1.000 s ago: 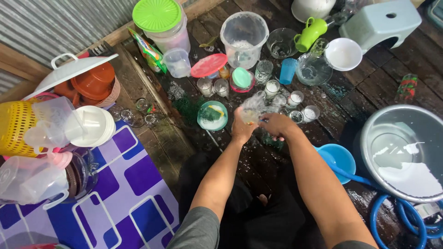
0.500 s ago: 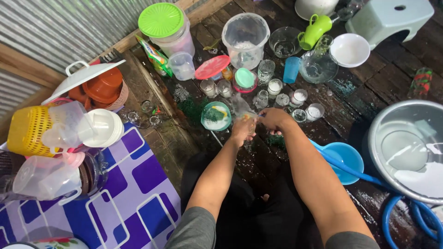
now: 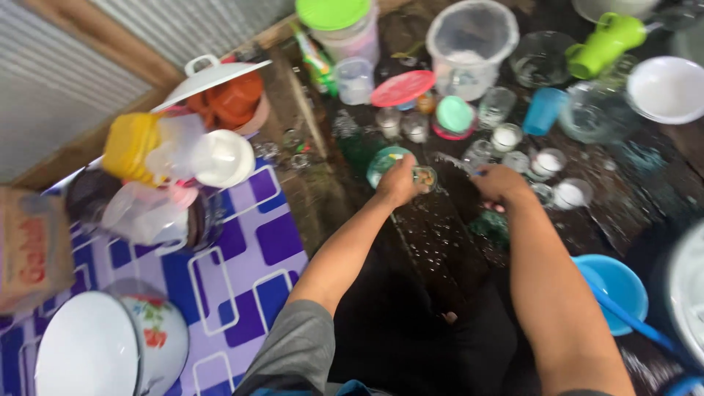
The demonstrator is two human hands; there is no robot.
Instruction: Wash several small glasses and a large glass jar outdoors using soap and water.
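Note:
My left hand (image 3: pixel 397 182) grips a small clear drinking glass (image 3: pixel 424 178) over the wet dark wooden floor. My right hand (image 3: pixel 499 184) is closed around a soapy clear wad (image 3: pixel 456 163), a thin sponge or plastic scrap, just right of the glass. Both hands sit close together above a small teal bowl (image 3: pixel 383 161) with a green scrubber in it. Several small glasses with white foam (image 3: pixel 506 137) stand just beyond the hands.
A big clear pitcher (image 3: pixel 469 45), a green-lidded jar (image 3: pixel 339 20), a red lid (image 3: pixel 402 88), a blue cup (image 3: pixel 544 110), a green mug (image 3: pixel 606 42) and a white bowl (image 3: pixel 666 88) stand behind. Washed plasticware (image 3: pixel 161 169) lies on a purple mat (image 3: pixel 242 271) at left. A blue dipper (image 3: pixel 614 287) is at right.
The view has swung left and down, showing more of the mat and a white enamel pot. My hands have drawn apart a little, the left one holding the glass.

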